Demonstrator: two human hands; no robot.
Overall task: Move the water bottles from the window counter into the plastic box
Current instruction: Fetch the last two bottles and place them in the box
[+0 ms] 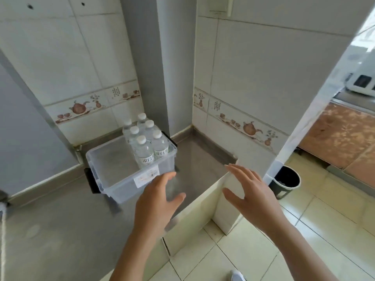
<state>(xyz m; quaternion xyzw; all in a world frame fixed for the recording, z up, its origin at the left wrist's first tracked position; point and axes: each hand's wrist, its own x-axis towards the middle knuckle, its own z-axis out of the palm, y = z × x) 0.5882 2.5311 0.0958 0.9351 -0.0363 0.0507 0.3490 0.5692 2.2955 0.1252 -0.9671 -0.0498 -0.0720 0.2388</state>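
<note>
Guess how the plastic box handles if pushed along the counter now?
The plastic box likely slides easily on the smooth counter. Six full-looking bottles crowd its far right corner, so it may feel heavy there and swivel. The thin walls probably flex.

Six water bottles (145, 139), one plastic box (113, 175), one bin (287, 182).

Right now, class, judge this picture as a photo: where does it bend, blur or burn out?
Head view: wide-angle lens bows the tiled wall and counter edge; the opening at right is overexposed; both hands, left and right, look slightly soft; bottle labels stay legible through the clear box.
</note>
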